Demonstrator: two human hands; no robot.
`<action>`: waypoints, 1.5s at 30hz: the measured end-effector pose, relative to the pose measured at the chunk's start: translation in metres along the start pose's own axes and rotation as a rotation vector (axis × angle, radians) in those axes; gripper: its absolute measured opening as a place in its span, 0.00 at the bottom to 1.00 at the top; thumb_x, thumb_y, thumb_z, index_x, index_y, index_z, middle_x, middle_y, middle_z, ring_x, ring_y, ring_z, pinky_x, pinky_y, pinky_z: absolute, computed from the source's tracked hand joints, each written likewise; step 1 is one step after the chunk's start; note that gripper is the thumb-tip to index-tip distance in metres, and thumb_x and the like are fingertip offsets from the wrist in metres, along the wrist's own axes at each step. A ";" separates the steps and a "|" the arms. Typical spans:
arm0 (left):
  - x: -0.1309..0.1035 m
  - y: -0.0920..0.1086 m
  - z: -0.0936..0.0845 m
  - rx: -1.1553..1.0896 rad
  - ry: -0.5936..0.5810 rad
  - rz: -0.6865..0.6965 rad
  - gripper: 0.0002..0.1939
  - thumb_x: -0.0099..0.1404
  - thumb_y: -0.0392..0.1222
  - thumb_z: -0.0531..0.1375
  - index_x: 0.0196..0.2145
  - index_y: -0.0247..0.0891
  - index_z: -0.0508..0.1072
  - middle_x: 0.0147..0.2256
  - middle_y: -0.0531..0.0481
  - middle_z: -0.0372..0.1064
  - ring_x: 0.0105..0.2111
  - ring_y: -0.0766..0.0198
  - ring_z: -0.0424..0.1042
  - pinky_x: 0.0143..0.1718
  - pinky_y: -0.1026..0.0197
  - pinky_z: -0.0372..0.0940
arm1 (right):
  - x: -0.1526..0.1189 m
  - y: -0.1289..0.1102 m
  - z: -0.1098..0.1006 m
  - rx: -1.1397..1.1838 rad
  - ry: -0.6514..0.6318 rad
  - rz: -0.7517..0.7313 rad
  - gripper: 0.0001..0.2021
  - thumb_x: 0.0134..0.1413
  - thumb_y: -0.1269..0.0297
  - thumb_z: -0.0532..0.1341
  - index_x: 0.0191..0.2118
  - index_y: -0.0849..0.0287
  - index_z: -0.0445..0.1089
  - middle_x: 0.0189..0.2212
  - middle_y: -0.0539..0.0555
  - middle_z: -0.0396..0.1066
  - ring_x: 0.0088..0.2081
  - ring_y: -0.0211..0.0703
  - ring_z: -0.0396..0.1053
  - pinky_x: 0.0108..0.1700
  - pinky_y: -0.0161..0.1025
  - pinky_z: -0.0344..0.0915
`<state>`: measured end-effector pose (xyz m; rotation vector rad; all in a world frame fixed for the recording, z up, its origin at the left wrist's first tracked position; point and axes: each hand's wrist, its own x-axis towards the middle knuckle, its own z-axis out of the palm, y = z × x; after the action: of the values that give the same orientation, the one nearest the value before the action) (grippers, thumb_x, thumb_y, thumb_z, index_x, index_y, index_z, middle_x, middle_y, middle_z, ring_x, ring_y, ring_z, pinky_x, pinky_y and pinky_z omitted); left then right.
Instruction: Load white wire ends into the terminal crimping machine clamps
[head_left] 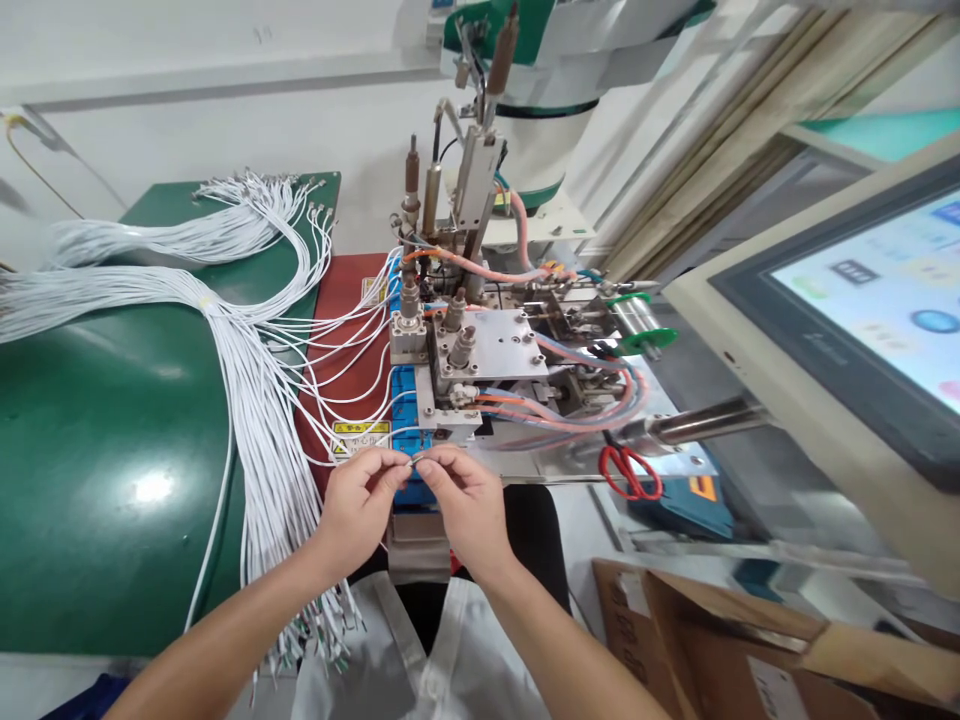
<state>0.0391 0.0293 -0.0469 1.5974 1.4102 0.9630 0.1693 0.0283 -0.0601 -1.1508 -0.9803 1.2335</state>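
Observation:
My left hand (364, 503) and my right hand (466, 500) meet at the near end of the machine's blue fixture strip (405, 385). Thumb and forefinger of each pinch a tiny piece between them, perhaps a cable end; it is too small to name. White cables (255, 430) fan from a large bundle on the left, and several run to the blue strip. Loose cable ends with green tips (330, 640) hang over the table's front edge, beside my left forearm. The metal machine (491, 345) stands just beyond my hands.
A green table (82, 450) lies at the left, with a red-brown plate (349, 290) beside it. To the right are a solder wire spool (637, 325), red-handled scissors (630, 472), a touchscreen (877, 290) on a metal arm and cardboard boxes (720, 640) below.

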 end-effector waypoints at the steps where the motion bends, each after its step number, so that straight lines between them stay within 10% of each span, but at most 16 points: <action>1: 0.000 -0.001 0.001 -0.027 0.016 -0.009 0.07 0.61 0.40 0.55 0.31 0.36 0.71 0.28 0.51 0.69 0.29 0.65 0.69 0.34 0.63 0.65 | 0.000 0.000 0.002 0.038 0.010 0.034 0.04 0.45 0.68 0.61 0.23 0.59 0.71 0.23 0.49 0.68 0.28 0.36 0.65 0.32 0.34 0.63; 13: -0.005 -0.004 0.007 -0.138 0.097 -0.048 0.06 0.61 0.41 0.55 0.31 0.36 0.69 0.28 0.52 0.67 0.29 0.66 0.68 0.33 0.63 0.65 | -0.005 0.003 0.016 0.193 0.060 0.150 0.05 0.44 0.65 0.62 0.24 0.60 0.70 0.22 0.49 0.69 0.26 0.37 0.65 0.32 0.37 0.65; 21: -0.005 -0.004 0.005 0.007 0.125 0.025 0.05 0.60 0.39 0.56 0.31 0.37 0.71 0.29 0.51 0.68 0.30 0.65 0.68 0.34 0.62 0.64 | -0.002 -0.004 0.004 -0.454 0.018 -0.446 0.04 0.51 0.70 0.57 0.28 0.58 0.68 0.26 0.53 0.68 0.31 0.41 0.66 0.35 0.39 0.63; 30: 0.006 0.013 -0.018 0.302 -0.420 0.202 0.10 0.58 0.31 0.54 0.25 0.39 0.73 0.24 0.54 0.69 0.26 0.68 0.66 0.30 0.65 0.60 | 0.015 -0.031 -0.029 -0.787 -0.590 -0.361 0.06 0.45 0.74 0.56 0.24 0.57 0.66 0.21 0.48 0.64 0.26 0.37 0.61 0.28 0.33 0.57; 37: 0.000 0.006 -0.002 0.257 -0.078 0.133 0.06 0.58 0.34 0.55 0.28 0.38 0.72 0.26 0.53 0.68 0.27 0.67 0.67 0.30 0.65 0.62 | -0.010 0.004 -0.009 -0.379 -0.015 -0.194 0.08 0.50 0.69 0.56 0.22 0.58 0.61 0.20 0.47 0.60 0.23 0.35 0.58 0.26 0.33 0.57; 45: 0.002 0.002 0.000 0.222 -0.034 0.109 0.06 0.58 0.35 0.57 0.33 0.38 0.74 0.29 0.51 0.71 0.30 0.66 0.70 0.33 0.64 0.65 | -0.007 0.002 -0.013 -0.358 0.030 -0.185 0.02 0.47 0.68 0.59 0.29 0.59 0.68 0.25 0.50 0.66 0.25 0.36 0.62 0.28 0.34 0.60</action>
<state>0.0403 0.0311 -0.0451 1.8618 1.4599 0.8606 0.1814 0.0203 -0.0638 -1.3148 -1.2893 0.9121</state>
